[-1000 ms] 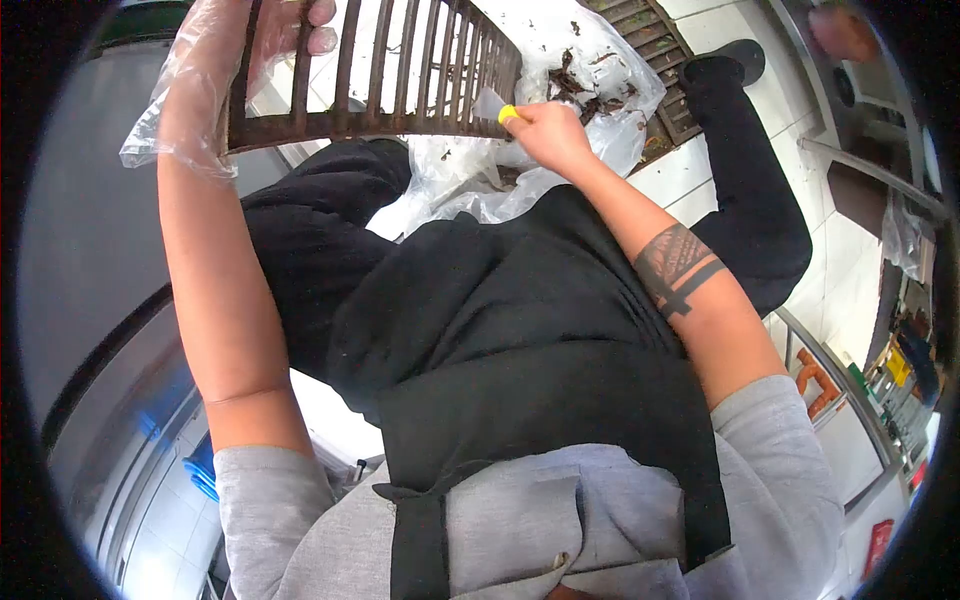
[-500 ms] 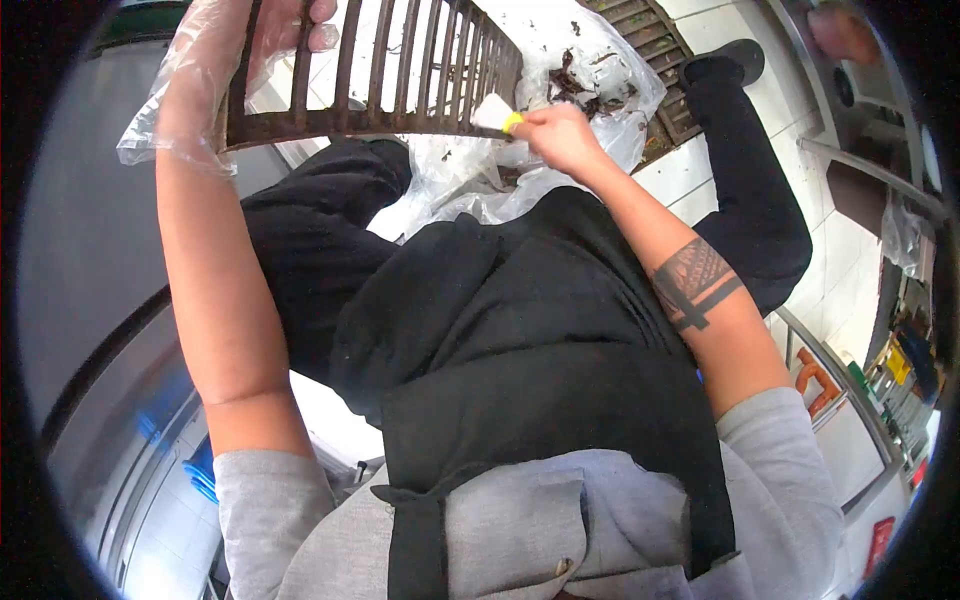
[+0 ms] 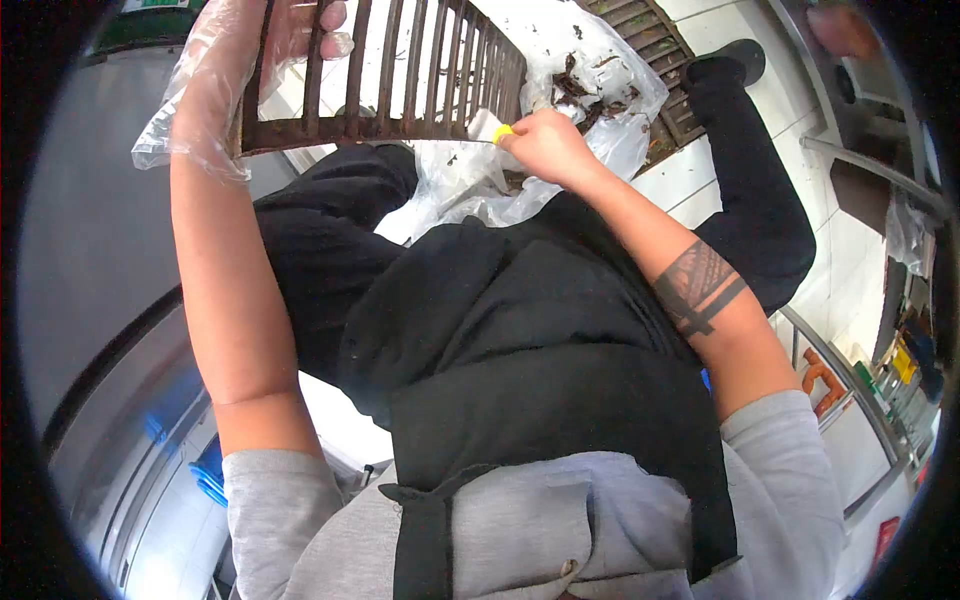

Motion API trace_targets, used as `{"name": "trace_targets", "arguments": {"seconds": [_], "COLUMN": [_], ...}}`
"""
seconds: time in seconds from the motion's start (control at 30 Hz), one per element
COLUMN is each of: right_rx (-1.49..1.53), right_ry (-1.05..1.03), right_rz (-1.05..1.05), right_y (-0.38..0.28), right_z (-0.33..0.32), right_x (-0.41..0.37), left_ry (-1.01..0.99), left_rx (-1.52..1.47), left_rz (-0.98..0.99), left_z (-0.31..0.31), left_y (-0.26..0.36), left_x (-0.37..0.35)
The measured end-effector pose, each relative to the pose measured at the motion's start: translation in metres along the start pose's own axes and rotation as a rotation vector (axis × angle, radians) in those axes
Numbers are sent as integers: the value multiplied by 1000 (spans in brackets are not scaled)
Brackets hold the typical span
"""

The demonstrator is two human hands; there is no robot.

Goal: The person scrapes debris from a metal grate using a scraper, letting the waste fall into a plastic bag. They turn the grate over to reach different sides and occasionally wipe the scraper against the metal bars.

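Observation:
A rusty slatted metal grate (image 3: 350, 128) is held up on edge at the top of the view. My left hand (image 3: 318, 28), in a loose clear plastic glove (image 3: 190, 120), is closed around its left end with fingertips showing between the bars. In my right hand (image 3: 550, 147) is a scraper (image 3: 485, 126) with a pale blade and a yellow part by the fingers. Its blade lies against the lower edge of the grate. Behind that hand spreads a clear plastic bag (image 3: 632, 145) with dark, flaky debris (image 3: 585, 90) on it.
A second slatted grate (image 3: 640, 35) lies on the white tiled floor (image 3: 680, 185) at upper right, by my black shoe (image 3: 735, 62). A grey panel (image 3: 100, 200) stands along the left. Metal shelving (image 3: 860, 410) with assorted items is at right.
The grate and my left arm have shifted slightly right. My right hand has moved a little left and down along the grate's lower edge with the scraper.

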State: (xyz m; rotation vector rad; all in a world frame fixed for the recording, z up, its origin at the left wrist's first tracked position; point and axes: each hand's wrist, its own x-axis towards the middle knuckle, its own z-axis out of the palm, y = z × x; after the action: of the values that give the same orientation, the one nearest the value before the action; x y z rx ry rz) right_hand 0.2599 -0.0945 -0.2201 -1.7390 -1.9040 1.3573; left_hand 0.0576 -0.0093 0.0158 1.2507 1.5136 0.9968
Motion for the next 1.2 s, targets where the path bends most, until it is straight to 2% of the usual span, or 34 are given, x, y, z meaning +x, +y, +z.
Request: {"name": "trace_targets", "arguments": {"seconds": [0.03,0.1,0.13,0.17,0.23,0.3,0.37,0.5,0.57,0.63,0.73,0.83,0.9,0.97,1.0,1.03,1.07,1.13,1.2], "right_rx": [0,481,606,609,330,367,122,-35,-332,-383,-437,-421,-399,-215,-217,-156,-96,-103,-104], "right_ry": [2,-200,-198,-201,99,105,236,312,220,182,141,145,154,61,62,32,4,88,173], "right_rz": [-1,310,380,378,163,241,-59,-206,-291,-296,-289,-253,-217,-143,-139,-106,-73,-79,-91], "right_y": [1,4,10,13,5,-7,-21,-36,-53,-69,-74,-65,-57,-52,-48,-43,-41,-41,-40], "right_z": [-3,-6,-2,2,6,-3,-11,-11,-13,-20,-22,-16,-17,-28,-30,-32,-33,-32,-29], "right_x": [-1,-7,-11,-13,-20,-21,-21,-13,-18,-24,-30,-29,-31,-35,-38,-40,-43,-44,-43], "left_ry": [26,10,-9,-8,-45,-26,-10,22,52,-50,-62,-91,-125,-39,-9,25,-17,-58,21], "left_rx": [5,-24,-53,-49,-56,-32,-9,4,18,-96,-125,-71,-110,-73,-70,-35,-35,-39,-129], "left_rz": [-27,-65,-101,-102,-8,-28,-46,-87,-142,-62,-110,-33,-52,-49,-30,-113,-69,-16,-129], "left_z": [1,-1,-2,-2,-2,-3,-4,2,1,-2,3,0,-2,1,3,3,2,6,14], "left_y": [0,0,0,-1,-2,-2,-2,4,3,3,11,-1,-4,-5,-5,-1,-1,7,19], "left_x": [1,3,3,2,-3,1,1,4,1,-7,-9,-4,-1,-1,-3,2,0,-8,-13]}}
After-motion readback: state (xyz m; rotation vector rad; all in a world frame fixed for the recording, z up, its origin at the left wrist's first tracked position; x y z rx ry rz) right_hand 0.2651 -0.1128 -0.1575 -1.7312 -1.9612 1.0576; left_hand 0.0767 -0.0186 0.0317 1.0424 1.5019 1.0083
